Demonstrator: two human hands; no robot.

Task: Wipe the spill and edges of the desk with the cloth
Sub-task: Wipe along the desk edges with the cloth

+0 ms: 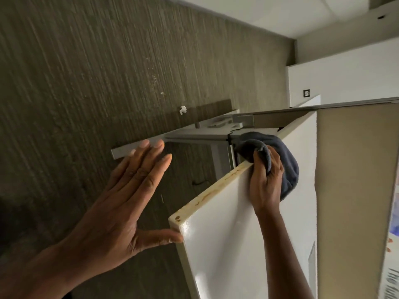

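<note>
The view is tilted, so the white desk (226, 244) runs up the right half of the head view. Its side edge (216, 188) is cream with brown, yellowish stains and small marks near the corner. My right hand (266, 182) is shut on a dark blue cloth (280, 152) and presses it against the desk's edge near the far end. My left hand (121, 203) hovers flat beside the desk with fingers spread, its thumb touching the near corner.
Brown striped carpet (86, 83) fills the left side. The grey metal desk leg and foot bar (194, 139) sit under the edge. A white paper scrap (182, 110) lies on the floor. A tan partition panel (349, 190) stands along the desk's right side.
</note>
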